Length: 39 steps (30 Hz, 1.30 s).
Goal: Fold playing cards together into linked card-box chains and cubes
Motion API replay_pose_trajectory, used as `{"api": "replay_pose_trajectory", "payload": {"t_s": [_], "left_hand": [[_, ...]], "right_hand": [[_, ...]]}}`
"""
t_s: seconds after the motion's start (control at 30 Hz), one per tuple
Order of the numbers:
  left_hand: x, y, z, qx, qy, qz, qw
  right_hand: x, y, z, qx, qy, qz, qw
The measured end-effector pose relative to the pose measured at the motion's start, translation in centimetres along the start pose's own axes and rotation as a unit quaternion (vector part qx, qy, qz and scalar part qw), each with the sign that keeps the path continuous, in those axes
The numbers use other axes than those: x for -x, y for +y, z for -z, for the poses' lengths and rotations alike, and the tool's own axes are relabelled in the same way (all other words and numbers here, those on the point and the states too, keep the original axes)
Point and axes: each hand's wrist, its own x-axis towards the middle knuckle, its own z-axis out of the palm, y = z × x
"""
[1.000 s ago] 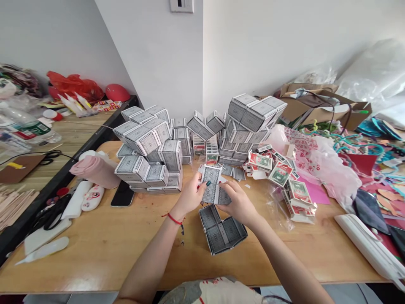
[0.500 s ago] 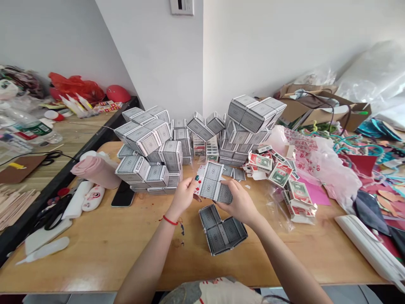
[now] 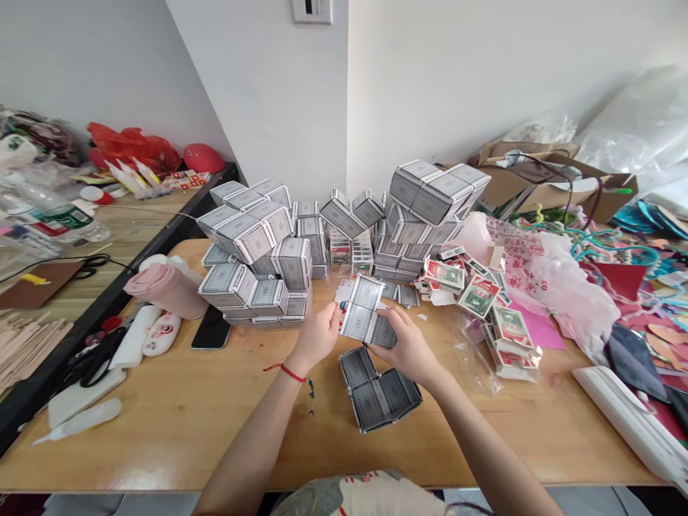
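Grey-backed playing cards (image 3: 362,307), joined in an L shape, are held up between my two hands over the table. My left hand (image 3: 318,334) pinches their left edge, where a white card face partly shows. My right hand (image 3: 405,340) is closed on the lower right part of the cards, thumb on top. Just below lies an open L-shaped box of folded cards (image 3: 379,394), touched by neither hand. Behind stand stacked card blocks, one group on the left (image 3: 252,244) and another on the right (image 3: 416,222).
Card boxes (image 3: 478,294) lie piled right of my hands, beside crumpled clear plastic (image 3: 481,358). A phone (image 3: 211,330), a pink roll (image 3: 169,287) and scissors (image 3: 99,358) are at left. A white pouch-like case (image 3: 626,423) lies at right; a wall (image 3: 430,86) rises behind.
My left hand has turned slightly and its fingers have shifted along the left edge of the cards. My right hand keeps its hold. The view has moved a little.
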Motion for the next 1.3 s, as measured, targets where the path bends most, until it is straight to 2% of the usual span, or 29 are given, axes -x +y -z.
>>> {"api": "replay_pose_trajectory", "payload": {"t_s": [0.1, 0.17, 0.23, 0.3, 0.37, 0.47, 0.53, 0.57, 0.63, 0.7, 0.73, 0.8, 0.87, 0.97, 1.07, 1.13, 1.17, 1.23, 1.3], "left_hand": [[0.1, 0.0, -0.2, 0.038, 0.020, 0.015, 0.999], [0.2, 0.2, -0.6, 0.131, 0.045, 0.057, 0.989], [0.4, 0.6, -1.2, 0.277, 0.056, 0.099, 0.954], [0.7, 1.2, -2.2, 0.411, 0.048, 0.112, 0.904], [0.9, 1.5, -3.2, 0.455, 0.052, 0.105, 0.882], [0.8, 1.0, -3.8, 0.421, 0.086, 0.103, 0.897], [0.4, 0.2, -3.2, 0.362, 0.115, 0.094, 0.920], [0.1, -0.1, -2.7, 0.328, 0.120, 0.082, 0.933], [-0.2, -0.5, -1.4, 0.274, 0.083, 0.053, 0.957], [-0.4, -0.3, -0.1, 0.237, -0.010, 0.027, 0.971], [-0.4, 0.0, 0.4, 0.218, -0.061, 0.016, 0.974], [-0.3, 0.6, 1.1, 0.178, -0.125, -0.009, 0.976], [-0.3, 1.1, 1.6, 0.155, -0.150, -0.024, 0.976], [-0.5, 1.0, 1.8, 0.176, -0.172, -0.015, 0.969], [-1.1, 0.0, 1.8, 0.244, -0.150, 0.035, 0.958], [-1.7, -0.8, 1.8, 0.332, -0.100, 0.092, 0.933], [-1.9, -1.1, 1.8, 0.398, -0.077, 0.118, 0.907], [-2.0, -1.1, 1.9, 0.555, -0.065, 0.136, 0.818], [-1.8, -0.5, 1.8, 0.683, -0.076, 0.116, 0.717]], "right_hand": [[0.2, 0.0, -0.1, 0.001, 0.004, -0.022, 1.000], [0.2, -0.3, -0.5, 0.006, 0.023, -0.049, 0.999], [0.2, -0.7, -1.2, 0.010, 0.061, -0.083, 0.995], [0.1, -1.4, -2.2, 0.003, 0.102, -0.112, 0.988], [0.1, -2.0, -3.0, -0.021, 0.109, -0.117, 0.987], [0.2, -2.5, -2.9, -0.049, 0.042, -0.088, 0.994], [0.1, -2.5, -1.9, -0.047, -0.012, -0.080, 0.996], [-0.1, -2.5, -1.1, -0.041, -0.018, -0.088, 0.995], [-0.8, -2.5, 0.7, -0.016, 0.060, -0.114, 0.992], [-1.8, -2.6, 2.3, 0.005, 0.144, -0.087, 0.986], [-2.3, -2.6, 2.9, -0.002, 0.151, -0.078, 0.985], [-3.4, -2.5, 3.5, -0.060, 0.093, -0.091, 0.990], [-4.0, -2.0, 3.4, -0.166, -0.041, -0.124, 0.977], [-4.3, -1.1, 3.0, -0.327, -0.167, -0.178, 0.913], [-4.0, -0.5, 2.7, -0.420, -0.180, -0.231, 0.859], [-3.8, -0.1, 2.4, -0.460, -0.137, -0.271, 0.834], [-3.7, 0.0, 2.2, -0.482, -0.109, -0.289, 0.820], [-3.5, 0.4, 1.5, -0.528, -0.049, -0.313, 0.788], [-3.3, 0.6, 0.4, -0.567, 0.008, -0.326, 0.756]]}}
